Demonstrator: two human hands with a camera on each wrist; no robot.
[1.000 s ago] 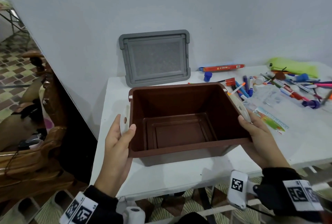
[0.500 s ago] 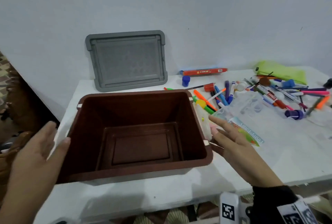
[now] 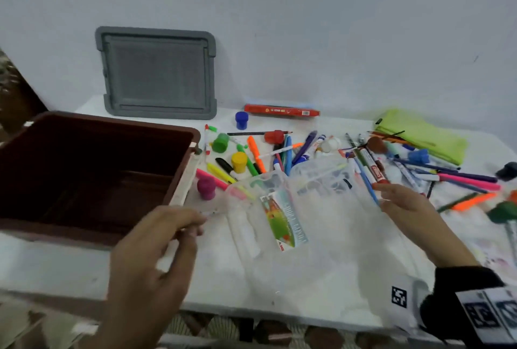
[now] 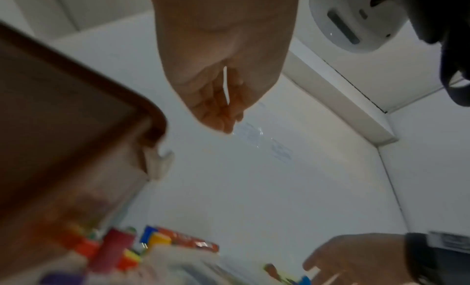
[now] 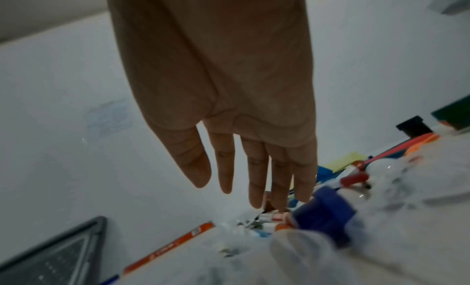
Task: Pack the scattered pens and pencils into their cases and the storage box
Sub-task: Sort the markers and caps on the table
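The empty brown storage box (image 3: 92, 164) stands on the left of the white table (image 3: 321, 278). A clear plastic case (image 3: 321, 180) with a colourful label lies in the middle, in front of a pile of scattered pens and markers (image 3: 279, 152). My left hand (image 3: 195, 225) is at the case's left edge with its fingers curled. In the blurred left wrist view, the left hand (image 4: 229, 124) seems to pinch thin clear plastic. My right hand (image 3: 383, 192) hovers with straight fingers at the case's right edge, holding nothing. A green pouch (image 3: 419, 133) lies at the back right.
The grey box lid (image 3: 156, 74) leans against the wall behind the box. A red pencil carton (image 3: 281, 110) lies along the wall. Loose coloured caps and more pens (image 3: 461, 180) spread to the right edge. The table's front edge is near my wrists.
Both hands have let go of the brown box, which now stands on the table. My view turned right. The left hand moved to the clear case, and the right hand moved toward the pens.
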